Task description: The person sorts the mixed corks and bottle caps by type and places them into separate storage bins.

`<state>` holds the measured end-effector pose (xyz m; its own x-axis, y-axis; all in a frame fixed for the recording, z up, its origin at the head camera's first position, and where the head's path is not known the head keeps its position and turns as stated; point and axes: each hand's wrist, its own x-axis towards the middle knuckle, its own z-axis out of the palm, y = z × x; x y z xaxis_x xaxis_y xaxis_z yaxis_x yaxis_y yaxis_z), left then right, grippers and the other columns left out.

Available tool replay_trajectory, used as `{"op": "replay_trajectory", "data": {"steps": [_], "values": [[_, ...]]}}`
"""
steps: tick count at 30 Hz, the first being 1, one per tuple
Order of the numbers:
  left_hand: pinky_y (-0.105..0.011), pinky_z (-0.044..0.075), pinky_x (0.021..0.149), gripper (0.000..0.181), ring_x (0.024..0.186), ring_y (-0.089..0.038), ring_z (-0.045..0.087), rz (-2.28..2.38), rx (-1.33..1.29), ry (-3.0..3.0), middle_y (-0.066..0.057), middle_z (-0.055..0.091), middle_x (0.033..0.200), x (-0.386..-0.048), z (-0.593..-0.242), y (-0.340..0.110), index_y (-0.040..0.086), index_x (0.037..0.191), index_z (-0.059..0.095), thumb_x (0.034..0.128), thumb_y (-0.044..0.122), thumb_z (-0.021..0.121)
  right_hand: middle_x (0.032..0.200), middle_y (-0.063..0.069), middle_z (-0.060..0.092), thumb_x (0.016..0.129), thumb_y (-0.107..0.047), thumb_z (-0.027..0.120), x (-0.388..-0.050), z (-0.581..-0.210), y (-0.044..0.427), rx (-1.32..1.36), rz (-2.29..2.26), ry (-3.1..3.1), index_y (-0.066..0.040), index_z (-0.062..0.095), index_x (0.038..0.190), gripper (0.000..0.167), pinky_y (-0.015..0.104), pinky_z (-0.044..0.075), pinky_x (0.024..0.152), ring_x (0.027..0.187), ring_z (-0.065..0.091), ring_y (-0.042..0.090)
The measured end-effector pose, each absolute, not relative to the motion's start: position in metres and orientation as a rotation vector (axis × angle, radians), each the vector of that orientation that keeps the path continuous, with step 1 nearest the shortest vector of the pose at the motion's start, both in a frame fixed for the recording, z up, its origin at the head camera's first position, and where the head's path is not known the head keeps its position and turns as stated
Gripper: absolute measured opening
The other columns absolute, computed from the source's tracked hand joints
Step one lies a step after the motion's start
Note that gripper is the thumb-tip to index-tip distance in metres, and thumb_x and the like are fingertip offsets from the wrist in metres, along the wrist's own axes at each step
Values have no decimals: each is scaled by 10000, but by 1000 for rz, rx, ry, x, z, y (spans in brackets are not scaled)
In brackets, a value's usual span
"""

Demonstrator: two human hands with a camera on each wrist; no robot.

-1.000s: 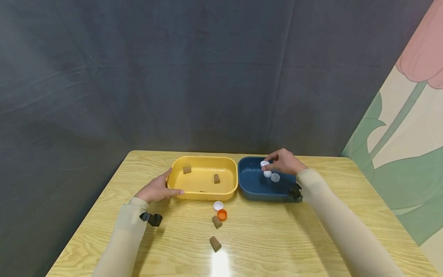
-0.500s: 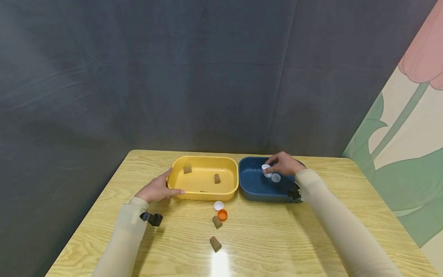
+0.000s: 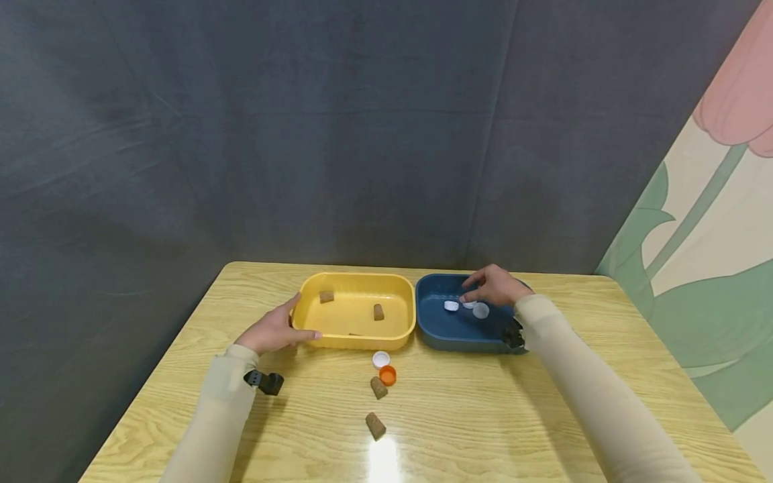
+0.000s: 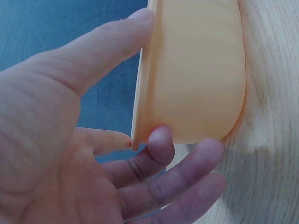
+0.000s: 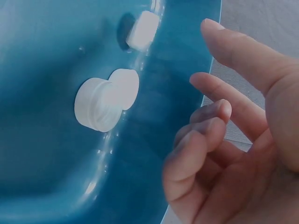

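My left hand (image 3: 273,329) holds the near left corner of a yellow plastic bin (image 3: 355,341), thumb along its rim and fingers at the outer wall. Inside that bin are corks (image 3: 327,296), one mostly hidden behind the near wall. Over the blue bin (image 3: 443,335), my right hand (image 3: 495,285) holds nothing, its thumb and index finger apart in the right wrist view. Below lie a white bottle cap (image 5: 98,105) and, overlapping it, another white cap (image 5: 125,88). A third white cap (image 5: 144,30), tilted on its side, is apart from them.
On the wooden table (image 3: 471,416), a white cap (image 3: 381,359), an orange cap (image 3: 388,375), a cork (image 3: 378,387) and a nearer cork (image 3: 376,426) form a rough line. The two bins stand side by side before a dark curtain (image 3: 362,134).
My right hand lowers slightly and lets go of a white cap, which is now left of the other caps in the blue bin. The left hand stays on the yellow bin.
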<state>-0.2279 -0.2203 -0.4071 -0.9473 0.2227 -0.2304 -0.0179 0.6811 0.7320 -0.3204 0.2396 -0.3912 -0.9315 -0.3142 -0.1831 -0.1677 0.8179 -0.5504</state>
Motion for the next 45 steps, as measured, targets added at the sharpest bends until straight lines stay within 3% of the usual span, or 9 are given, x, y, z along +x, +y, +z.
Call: {"op": "replay_trajectory", "data": {"steps": [12, 19, 25, 32, 37, 45], "values": [[-304, 417, 586, 1147, 649, -220, 521, 1144, 146, 2599, -71, 538, 796, -229, -408, -220, 65, 1616, 40, 842, 436, 801, 1225, 175, 632, 866, -344, 791, -309, -383, 236, -416, -845, 2751, -30, 680, 1285, 535, 328, 476, 671, 835, 561, 224], [-312, 428, 604, 1141, 676, -233, 531, 1159, 152, 2590, -87, 538, 856, -228, -407, -219, 62, 1615, 42, 844, 426, 801, 856, 79, 605, 859, -323, 802, -296, -381, 232, -485, -910, 2747, -46, 695, 1266, 504, 305, 403, 569, 662, 466, 190], [-316, 445, 643, 1145, 708, -251, 552, 1152, 155, 2593, -103, 546, 902, -228, -407, -219, 55, 1614, 40, 843, 426, 802, 686, 23, 493, 825, -327, 831, -279, -374, 223, -573, -989, 2712, -98, 717, 1237, 485, 283, 368, 540, 596, 417, 174], [-311, 448, 655, 1132, 705, -262, 558, 1137, 160, 2596, -91, 549, 853, -230, -409, -220, 53, 1613, 36, 855, 417, 793, 664, 0, 456, 814, -374, 832, -259, -376, 209, -669, -1086, 2613, -134, 703, 1265, 527, 267, 346, 512, 529, 356, 121], [-314, 450, 669, 1139, 723, -259, 560, 1135, 153, 2596, -107, 554, 929, -229, -408, -220, 50, 1612, 40, 848, 425, 798, 661, 10, 445, 830, -356, 822, -244, -378, 197, -752, -1151, 2528, -98, 689, 1283, 538, 257, 335, 495, 502, 332, 102], [-319, 451, 681, 1146, 725, -239, 551, 1129, 147, 2599, -121, 557, 964, -228, -406, -220, 51, 1613, 42, 843, 436, 799, 682, -12, 424, 835, -270, 830, -222, -380, 178, -864, -1192, 2435, -171, 717, 1238, 430, 249, 345, 585, 603, 376, 103]]}}
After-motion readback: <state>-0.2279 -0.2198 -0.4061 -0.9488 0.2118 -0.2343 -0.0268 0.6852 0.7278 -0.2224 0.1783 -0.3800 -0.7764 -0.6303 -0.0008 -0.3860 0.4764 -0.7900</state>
